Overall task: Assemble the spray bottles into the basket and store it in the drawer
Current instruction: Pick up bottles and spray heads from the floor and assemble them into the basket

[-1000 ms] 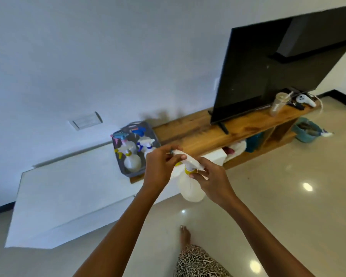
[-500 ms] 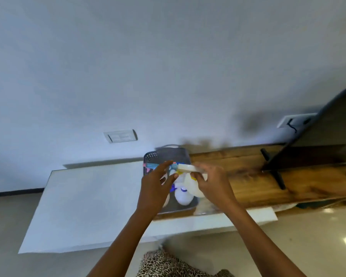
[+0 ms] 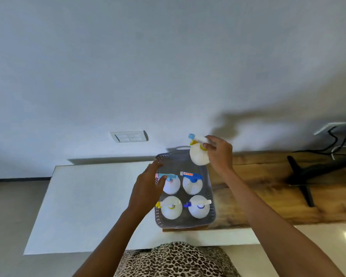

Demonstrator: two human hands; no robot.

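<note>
My right hand (image 3: 220, 152) pinches the neck of a round white plastic spray bottle with a yellow collar and pale blue nozzle (image 3: 199, 154), holding it over the far end of the grey perforated plastic basket (image 3: 211, 198). My left hand (image 3: 148, 186) hovers at the basket's left rim, fingers loosely spread and gripping nothing. Four similar white bottles (image 3: 192, 184) stand upright inside in two rows. The basket sits where a glossy wooden shelf (image 3: 258, 196) meets a flat white surface (image 3: 92, 200), below a plain pale wall (image 3: 148, 66).
</note>
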